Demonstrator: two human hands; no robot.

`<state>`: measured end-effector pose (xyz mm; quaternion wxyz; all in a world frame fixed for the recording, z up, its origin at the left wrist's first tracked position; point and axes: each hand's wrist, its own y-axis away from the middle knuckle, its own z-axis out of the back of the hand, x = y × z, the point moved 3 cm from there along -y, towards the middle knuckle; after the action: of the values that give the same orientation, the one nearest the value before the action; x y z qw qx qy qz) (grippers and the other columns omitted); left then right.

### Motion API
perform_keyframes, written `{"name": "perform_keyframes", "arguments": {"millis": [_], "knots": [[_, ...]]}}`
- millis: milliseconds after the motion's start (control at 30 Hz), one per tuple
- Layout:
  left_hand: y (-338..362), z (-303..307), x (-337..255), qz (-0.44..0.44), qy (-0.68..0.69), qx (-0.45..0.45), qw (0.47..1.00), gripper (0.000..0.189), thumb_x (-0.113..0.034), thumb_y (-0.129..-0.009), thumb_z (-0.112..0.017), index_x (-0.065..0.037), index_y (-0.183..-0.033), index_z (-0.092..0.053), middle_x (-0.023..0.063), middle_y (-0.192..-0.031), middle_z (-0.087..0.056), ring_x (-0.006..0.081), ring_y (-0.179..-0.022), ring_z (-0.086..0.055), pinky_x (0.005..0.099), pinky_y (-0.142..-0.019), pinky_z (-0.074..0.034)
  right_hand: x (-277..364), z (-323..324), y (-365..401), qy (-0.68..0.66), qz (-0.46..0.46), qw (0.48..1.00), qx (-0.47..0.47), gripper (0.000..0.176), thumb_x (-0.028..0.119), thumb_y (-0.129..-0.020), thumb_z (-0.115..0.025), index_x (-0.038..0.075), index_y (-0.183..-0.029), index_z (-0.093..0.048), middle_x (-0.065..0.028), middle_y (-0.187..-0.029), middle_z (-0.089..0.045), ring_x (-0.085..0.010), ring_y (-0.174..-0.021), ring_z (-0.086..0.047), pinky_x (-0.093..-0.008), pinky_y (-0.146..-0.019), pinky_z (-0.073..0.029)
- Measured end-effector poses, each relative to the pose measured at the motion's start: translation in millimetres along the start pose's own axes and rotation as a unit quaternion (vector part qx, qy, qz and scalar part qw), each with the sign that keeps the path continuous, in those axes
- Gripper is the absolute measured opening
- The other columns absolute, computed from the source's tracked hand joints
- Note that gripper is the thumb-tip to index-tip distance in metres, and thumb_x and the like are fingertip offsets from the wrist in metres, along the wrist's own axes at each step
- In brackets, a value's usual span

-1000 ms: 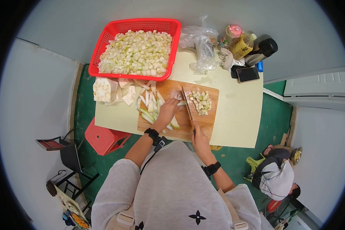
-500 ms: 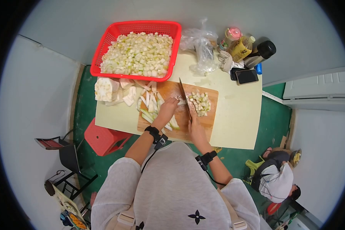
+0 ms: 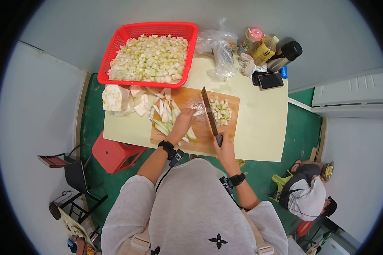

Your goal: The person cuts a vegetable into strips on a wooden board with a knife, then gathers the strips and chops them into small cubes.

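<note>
My right hand [image 3: 225,146] is closed round the dark handle of a kitchen knife [image 3: 209,111], whose broad blade slants across the wooden cutting board [image 3: 204,142]. Just left of the blade, my left hand [image 3: 184,122] pinches a pale vegetable strip [image 3: 197,113] against the board, fingertips near its end. Diced pale-green vegetable cubes [image 3: 221,111] lie on the board right of the blade. Several longer vegetable strips [image 3: 162,115] are piled at the left, partly under my left wrist. Larger white chunks [image 3: 115,98] rest on the table beside the board.
A red plastic basket [image 3: 190,57] full of cubes stands at the back left. Clear plastic bags [image 3: 223,55], a yellow-labelled bottle [image 3: 264,52], a thermos [image 3: 285,57] and a phone [image 3: 271,81] occupy the back right. A red stool [image 3: 112,153] is at left; another person [image 3: 306,197] sits at right.
My right hand has shifted right and toward me on the handle, and the blade now leans more to the left. My left hand stays on the strip.
</note>
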<state>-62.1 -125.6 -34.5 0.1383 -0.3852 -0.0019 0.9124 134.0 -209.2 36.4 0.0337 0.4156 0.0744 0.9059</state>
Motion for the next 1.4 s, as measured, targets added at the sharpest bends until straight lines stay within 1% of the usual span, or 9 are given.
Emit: {"name": "perform_keyframes", "arguments": {"millis": [100, 433, 533, 600, 700, 900, 1133, 1333, 1400], "knots": [[0.0, -0.7, -0.1, -0.006, -0.004, -0.006, 1.0, 0.031, -0.002, -0.08, -0.066, 0.002, -0.11, -0.062, 0.018, -0.099, -0.061, 0.0361, -0.099, -0.057, 0.0425, -0.086, -0.047, 4.6, 1.5, 3.5, -0.007, -0.001, 1.0, 0.003, 0.024, 0.017, -0.09, -0.063, -0.001, -0.101, -0.052, -0.0273, -0.077, -0.063, -0.045, -0.073, -0.063, -0.0489, -0.062, -0.049], [2.5, 2.0, 4.2, -0.008, 0.026, -0.008, 1.0, 0.03, -0.001, -0.081, -0.064, 0.002, -0.111, -0.062, 0.0174, -0.098, -0.061, 0.0358, -0.098, -0.057, 0.0421, -0.085, -0.047, 3.5, -9.3, 6.0, 0.016, 0.017, 1.0, 0.02, 0.023, 0.017, -0.091, -0.062, -0.001, -0.103, -0.051, -0.0272, -0.075, -0.062, -0.0452, -0.07, -0.062, -0.0498, -0.061, -0.048], [3.2, 1.4, 3.8, -0.009, 0.028, -0.012, 0.999, 0.029, -0.001, -0.081, -0.064, 0.002, -0.111, -0.062, 0.0173, -0.098, -0.061, 0.0357, -0.097, -0.057, 0.0421, -0.084, -0.047, 3.9, -9.8, 6.3, 0.033, 0.029, 0.999, 0.011, 0.025, 0.021, -0.093, -0.06, -0.002, -0.098, -0.052, -0.027, -0.073, -0.063, -0.0445, -0.068, -0.063, -0.0503, -0.06, -0.049], [3.1, 1.2, 3.0, -0.017, 0.024, -0.021, 0.999, 0.029, 0.0, -0.081, -0.064, 0.002, -0.11, -0.063, 0.0169, -0.098, -0.061, 0.0356, -0.097, -0.057, 0.0422, -0.084, -0.048, 1.6, -11.4, 5.0, 0.119, -0.001, 0.992, 0.038, 0.03, 0.026, -0.095, -0.057, -0.003, -0.092, -0.053, -0.027, -0.071, -0.063, -0.0441, -0.066, -0.063, -0.0509, -0.058, -0.05], [3.2, 0.6, 1.9, -0.019, 0.021, -0.026, 0.999, 0.027, 0.001, -0.08, -0.063, 0.002, -0.107, -0.063, 0.0165, -0.097, -0.06, 0.0354, -0.095, -0.057, 0.0421, -0.083, -0.048, 3.1, -14.2, 4.6, 0.154, -0.019, 0.986, 0.065, 0.034, 0.03, -0.097, -0.053, -0.003, -0.088, -0.053, -0.0269, -0.069, -0.063, -0.0439, -0.064, -0.062, -0.0517, -0.058, -0.05], [4.9, -1.4, 2.5, -0.022, 0.022, -0.037, 0.999, 0.021, 0.001, -0.079, -0.063, 0.002, -0.101, -0.063, 0.016, -0.093, -0.059, 0.0352, -0.093, -0.056, 0.0421, -0.082, -0.048, 4.6, -17.9, 3.0, 0.104, -0.024, 0.993, 0.059, 0.036, 0.03, -0.098, -0.051, -0.004, -0.089, -0.052, -0.0297, -0.07, -0.061, -0.0478, -0.066, -0.061, -0.0546, -0.058, -0.048], [9.2, -6.2, 8.7, -0.033, 0.022, -0.051, 0.998, 0.021, -0.003, -0.082, -0.066, 0.002, -0.102, -0.064, 0.0168, -0.093, -0.06, 0.0361, -0.092, -0.057, 0.0419, -0.08, -0.048, 0.0, -30.4, -9.3, 0.095, -0.056, 0.991, 0.071, 0.037, 0.031, -0.099, -0.051, -0.004, -0.088, -0.052, -0.0312, -0.072, -0.061, -0.0492, -0.069, -0.06, -0.0561, -0.059, -0.046], [11.0, -4.3, 8.0, -0.015, 0.049, -0.055, 0.997, 0.022, -0.005, -0.083, -0.066, 0.001, -0.104, -0.064, 0.0151, -0.096, -0.061, 0.0348, -0.097, -0.056, 0.0409, -0.084, -0.048, -4.0, -24.5, -13.7, 0.049, -0.071, 0.995, 0.054, 0.04, 0.034, -0.098, -0.052, -0.004, -0.085, -0.051, -0.0281, -0.068, -0.059, -0.0461, -0.063, -0.059, -0.0517, -0.055, -0.043], [10.6, -2.9, 6.2, -0.023, 0.021, -0.082, 0.996, 0.023, -0.009, -0.081, -0.068, -0.001, -0.103, -0.065, 0.0117, -0.097, -0.062, 0.0313, -0.099, -0.055, 0.0397, -0.087, -0.047, -3.7, -18.8, -6.5, 0.057, -0.06, 0.996, 0.04, 0.039, 0.032, -0.098, -0.054, -0.005, -0.083, -0.051, -0.027, -0.066, -0.057, -0.0448, -0.06, -0.057, -0.0504, -0.054, -0.042]]}}
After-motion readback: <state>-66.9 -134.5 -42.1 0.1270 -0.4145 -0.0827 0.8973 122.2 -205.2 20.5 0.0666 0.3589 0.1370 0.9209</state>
